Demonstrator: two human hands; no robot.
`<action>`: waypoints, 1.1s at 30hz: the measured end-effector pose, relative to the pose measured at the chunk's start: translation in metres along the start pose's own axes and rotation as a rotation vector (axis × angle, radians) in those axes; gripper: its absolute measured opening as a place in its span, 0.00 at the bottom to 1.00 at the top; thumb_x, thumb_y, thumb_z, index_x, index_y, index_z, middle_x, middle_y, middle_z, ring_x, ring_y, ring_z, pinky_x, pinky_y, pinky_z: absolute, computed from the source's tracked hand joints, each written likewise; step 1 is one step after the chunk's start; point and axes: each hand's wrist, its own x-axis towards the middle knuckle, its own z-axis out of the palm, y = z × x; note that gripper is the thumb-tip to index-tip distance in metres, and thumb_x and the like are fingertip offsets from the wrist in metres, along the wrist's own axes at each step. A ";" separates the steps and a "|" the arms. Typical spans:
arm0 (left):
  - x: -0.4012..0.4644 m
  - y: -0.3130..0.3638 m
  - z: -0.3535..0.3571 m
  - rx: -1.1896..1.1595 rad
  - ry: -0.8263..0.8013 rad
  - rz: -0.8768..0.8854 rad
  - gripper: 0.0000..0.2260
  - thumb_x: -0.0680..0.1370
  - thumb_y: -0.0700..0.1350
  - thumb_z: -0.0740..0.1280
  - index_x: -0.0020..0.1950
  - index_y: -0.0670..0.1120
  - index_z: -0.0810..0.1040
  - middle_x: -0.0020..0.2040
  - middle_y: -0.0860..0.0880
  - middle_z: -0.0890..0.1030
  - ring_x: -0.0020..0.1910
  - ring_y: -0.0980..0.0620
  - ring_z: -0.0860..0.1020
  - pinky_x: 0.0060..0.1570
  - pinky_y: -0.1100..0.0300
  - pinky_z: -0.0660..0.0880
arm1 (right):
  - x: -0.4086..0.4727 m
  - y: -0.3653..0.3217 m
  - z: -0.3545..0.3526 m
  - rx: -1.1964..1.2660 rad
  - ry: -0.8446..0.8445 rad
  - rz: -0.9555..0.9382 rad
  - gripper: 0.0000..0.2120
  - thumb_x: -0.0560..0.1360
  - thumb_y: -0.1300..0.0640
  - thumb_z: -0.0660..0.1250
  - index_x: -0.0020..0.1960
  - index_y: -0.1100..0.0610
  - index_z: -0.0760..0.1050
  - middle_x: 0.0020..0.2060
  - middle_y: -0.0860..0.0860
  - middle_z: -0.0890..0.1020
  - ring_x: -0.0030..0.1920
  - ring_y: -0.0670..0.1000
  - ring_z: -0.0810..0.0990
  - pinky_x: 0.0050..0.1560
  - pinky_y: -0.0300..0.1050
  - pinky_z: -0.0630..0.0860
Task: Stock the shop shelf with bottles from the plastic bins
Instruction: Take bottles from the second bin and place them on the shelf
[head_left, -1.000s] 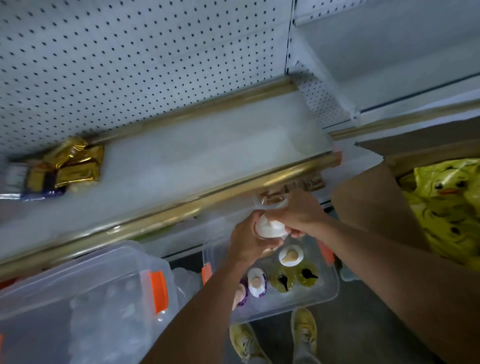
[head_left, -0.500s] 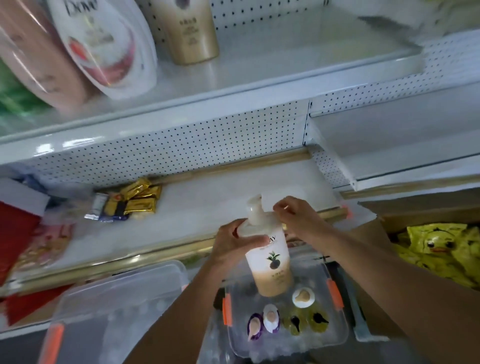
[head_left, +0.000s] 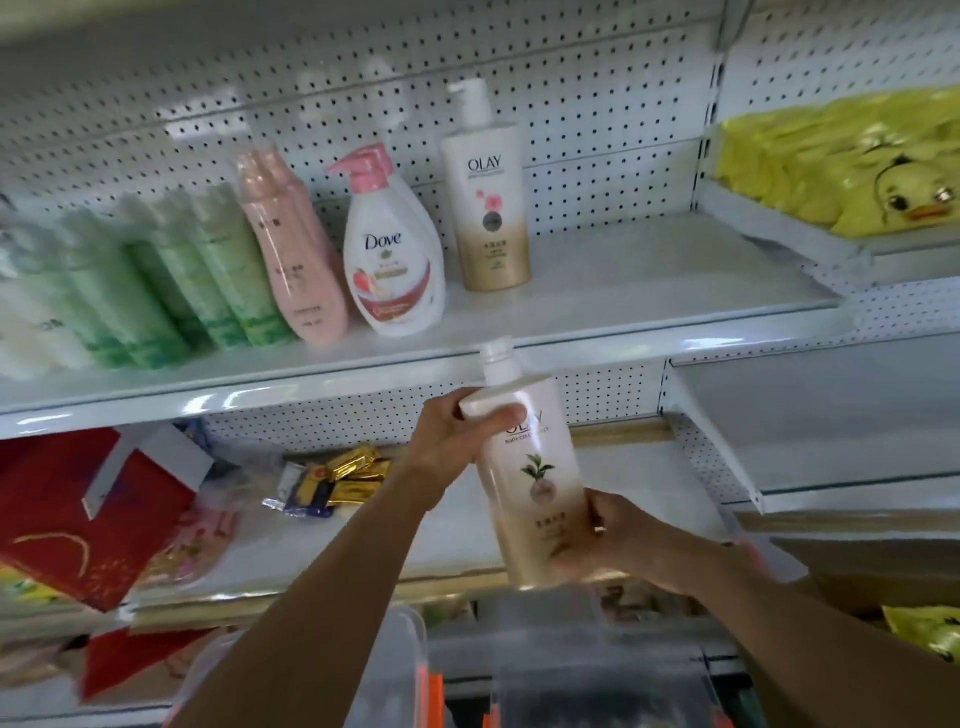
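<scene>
In front of the white shelf (head_left: 597, 306), a person holds a tall cream bottle (head_left: 535, 483) in the air with both hands, just below the shelf's front edge. The bottle leans a little to the left, its pump top pointing up, a green leaf printed on its front. The left hand (head_left: 457, 436) grips its shoulder, thumb curled across the front. The right hand (head_left: 608, 535) wraps round its lower part from the right side, fingers curled behind it. On the shelf above stand a similar cream and gold pump bottle (head_left: 491, 208), a white bottle with a pink pump (head_left: 392, 249), a pink bottle (head_left: 296, 249) leaning left, and a row of green tubes (head_left: 171, 280). To the right of the gold bottle the shelf is bare. On the lower shelf lie gold packets (head_left: 343, 478) and a red box (head_left: 78, 509). Yellow duck bags (head_left: 852, 166) sit on the far right. Clear plastic bins (head_left: 410, 670) with orange clips lie blurred at the bottom, beneath the arms
</scene>
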 end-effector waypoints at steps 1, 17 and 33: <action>0.001 0.011 -0.003 0.008 0.009 0.031 0.15 0.68 0.47 0.78 0.53 0.49 0.80 0.45 0.47 0.85 0.46 0.47 0.84 0.46 0.49 0.82 | 0.001 -0.009 -0.002 0.009 0.032 -0.037 0.28 0.63 0.65 0.80 0.60 0.56 0.75 0.51 0.50 0.84 0.52 0.51 0.84 0.53 0.50 0.82; 0.035 0.161 -0.044 0.056 0.054 0.426 0.18 0.73 0.41 0.74 0.62 0.45 0.76 0.51 0.49 0.81 0.40 0.63 0.81 0.36 0.67 0.78 | 0.024 -0.145 -0.049 -0.080 0.353 -0.367 0.24 0.63 0.60 0.80 0.55 0.51 0.76 0.45 0.48 0.84 0.45 0.48 0.83 0.36 0.40 0.77; 0.112 0.185 -0.043 0.534 0.141 0.480 0.19 0.75 0.44 0.71 0.65 0.45 0.74 0.61 0.45 0.75 0.56 0.47 0.77 0.60 0.54 0.73 | 0.112 -0.176 -0.084 -0.101 0.462 -0.378 0.30 0.59 0.62 0.82 0.58 0.55 0.75 0.48 0.48 0.83 0.49 0.46 0.81 0.44 0.38 0.78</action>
